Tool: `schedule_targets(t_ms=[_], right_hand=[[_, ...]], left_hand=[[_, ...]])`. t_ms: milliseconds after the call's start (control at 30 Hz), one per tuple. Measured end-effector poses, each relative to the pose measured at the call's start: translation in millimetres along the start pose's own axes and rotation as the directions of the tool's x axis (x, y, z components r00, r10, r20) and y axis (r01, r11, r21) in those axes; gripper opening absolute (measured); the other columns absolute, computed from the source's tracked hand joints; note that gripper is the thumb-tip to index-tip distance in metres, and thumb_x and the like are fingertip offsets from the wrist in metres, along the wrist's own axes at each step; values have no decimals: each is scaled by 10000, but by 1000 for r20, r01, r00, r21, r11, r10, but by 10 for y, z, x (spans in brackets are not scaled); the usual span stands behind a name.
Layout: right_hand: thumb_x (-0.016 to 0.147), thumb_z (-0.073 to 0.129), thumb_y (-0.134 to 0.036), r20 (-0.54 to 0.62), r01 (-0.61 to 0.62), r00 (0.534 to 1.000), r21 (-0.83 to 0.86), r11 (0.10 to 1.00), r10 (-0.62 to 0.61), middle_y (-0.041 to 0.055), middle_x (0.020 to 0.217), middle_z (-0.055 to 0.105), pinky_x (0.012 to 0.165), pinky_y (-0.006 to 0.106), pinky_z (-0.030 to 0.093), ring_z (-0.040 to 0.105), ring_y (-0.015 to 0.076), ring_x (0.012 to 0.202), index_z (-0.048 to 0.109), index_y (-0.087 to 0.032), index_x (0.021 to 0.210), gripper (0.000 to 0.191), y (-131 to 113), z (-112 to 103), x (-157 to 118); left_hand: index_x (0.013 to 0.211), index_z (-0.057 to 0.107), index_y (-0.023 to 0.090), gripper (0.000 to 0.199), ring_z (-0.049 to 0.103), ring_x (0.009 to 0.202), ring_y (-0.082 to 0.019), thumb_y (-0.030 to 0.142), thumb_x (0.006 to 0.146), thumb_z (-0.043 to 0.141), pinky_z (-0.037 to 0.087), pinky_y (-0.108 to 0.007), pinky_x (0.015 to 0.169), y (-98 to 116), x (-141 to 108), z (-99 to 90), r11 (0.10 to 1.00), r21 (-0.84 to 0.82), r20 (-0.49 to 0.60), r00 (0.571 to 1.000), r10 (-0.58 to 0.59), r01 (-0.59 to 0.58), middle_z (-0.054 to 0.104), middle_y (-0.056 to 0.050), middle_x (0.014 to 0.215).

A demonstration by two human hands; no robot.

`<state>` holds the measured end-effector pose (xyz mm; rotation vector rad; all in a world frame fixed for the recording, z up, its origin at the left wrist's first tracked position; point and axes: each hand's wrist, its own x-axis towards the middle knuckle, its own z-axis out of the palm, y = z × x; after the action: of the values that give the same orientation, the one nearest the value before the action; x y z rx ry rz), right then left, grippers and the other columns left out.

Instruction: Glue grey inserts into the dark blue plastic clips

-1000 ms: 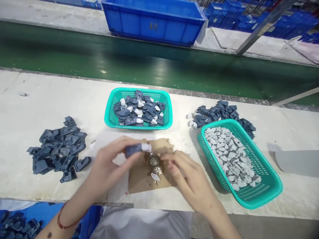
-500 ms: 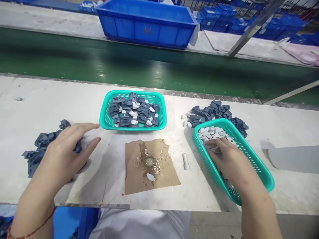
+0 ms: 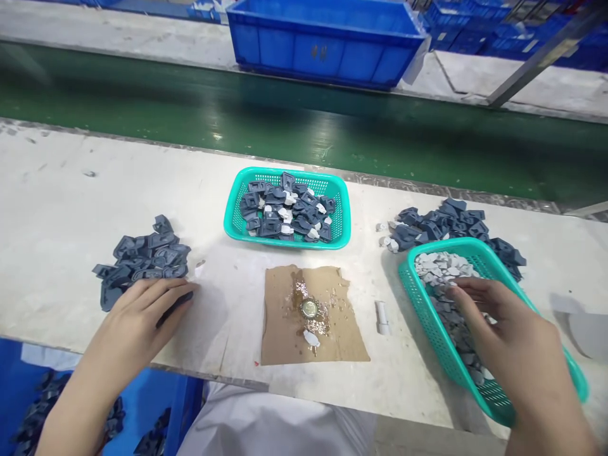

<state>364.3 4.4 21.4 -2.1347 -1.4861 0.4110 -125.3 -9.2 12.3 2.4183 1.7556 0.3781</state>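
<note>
My left hand [image 3: 137, 316] is closed on a dark blue-grey plastic part [image 3: 175, 308], at the near edge of a loose pile of such parts [image 3: 152, 253]. Over the right green basket [image 3: 413, 310], the fingertips of my right hand [image 3: 498, 323] pinch a small white plastic piece [image 3: 451, 286]. Many small white and grey pieces [image 3: 439, 266] fill that basket. Between my hands lies a wet brown cardboard sheet [image 3: 280, 335]. It bears a small round metallic-looking disc [image 3: 310, 308] and a single white piece [image 3: 311, 338].
Behind the cardboard stands a green basket [image 3: 230, 221] of dark parts joined with white pieces. A white cylindrical object [image 3: 382, 318] lies right of the cardboard. More dark parts [image 3: 451, 218] are heaped at the right. Beyond the table run a green belt [image 3: 156, 104] and a large blue crate [image 3: 323, 54].
My left hand has gone from open above the pile to closed on a dark part at its near side. My right hand stays at the basket. The view has swung left.
</note>
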Motion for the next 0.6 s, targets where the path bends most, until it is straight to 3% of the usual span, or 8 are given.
schedule_targets(t_ms=[67, 133, 233, 300, 400, 500, 600], right_hand=[[859, 713, -590, -28, -46, 998, 239, 970, 54, 89, 868, 748, 669, 428, 544, 719, 326, 849, 740, -309, 972, 304, -110, -15, -82], [883, 749, -507, -14, -28, 999, 472, 881, 39, 64, 830, 728, 698, 380, 566, 704, 259, 804, 787, -304, 1006, 241, -242, 4, -177], [924, 742, -445, 104, -18, 992, 704, 710, -78, 30, 802, 725, 683, 274, 570, 680, 168, 743, 814, -310, 1018, 180, -451, 98, -307], [943, 724, -438, 230, -101, 962, 798, 595, -146, 22, 815, 747, 697, 232, 583, 697, 142, 746, 813, -310, 1022, 175, -577, 200, -371], [954, 715, -424, 374, -249, 907, 848, 468, -193, 19, 823, 770, 702, 208, 599, 720, 129, 742, 812, -298, 1002, 166, -712, 395, -437], [954, 723, -400, 421, -302, 885, 844, 443, -198, 15, 829, 780, 712, 188, 595, 728, 119, 757, 809, -287, 996, 148, -759, 604, -484], [953, 730, -366, 392, -270, 899, 846, 461, -193, 23, 875, 794, 745, 196, 596, 731, 120, 788, 804, -271, 988, 125, -760, 785, -515]], left_hand=[[1153, 713, 260, 195, 666, 1005, -287, 271, 975, 634, 521, -408, 909, 92, 30, 1, 999, -52, -87, 996, -5, 0, 768, -55, 1128], [1173, 723, 297, 231, 670, 1021, -263, 250, 953, 670, 547, -304, 756, 239, 59, 33, 981, -188, -167, 983, -75, 43, 756, -35, 1161], [1195, 736, 340, 279, 679, 934, -200, 240, 938, 690, 530, -206, 590, 515, 123, 148, 866, -493, -140, 974, -179, 88, 726, -19, 1183], [1162, 758, 326, 247, 694, 929, -190, 246, 937, 694, 579, -208, 676, 700, 190, 253, 730, -677, -79, 975, -206, 99, 725, -31, 1155], [1113, 773, 294, 185, 723, 1047, -203, 264, 949, 692, 606, -207, 775, 942, 301, 403, 443, -883, 41, 965, -259, 157, 749, -51, 1150], [1121, 750, 277, 183, 747, 1040, -184, 283, 941, 718, 603, -193, 812, 1126, 374, 508, 155, -953, 220, 948, -232, 260, 796, -50, 1092], [1147, 731, 247, 244, 763, 984, -177, 272, 906, 762, 611, -214, 839, 1237, 392, 567, 9, -933, 353, 918, -179, 361, 815, -63, 1065]])
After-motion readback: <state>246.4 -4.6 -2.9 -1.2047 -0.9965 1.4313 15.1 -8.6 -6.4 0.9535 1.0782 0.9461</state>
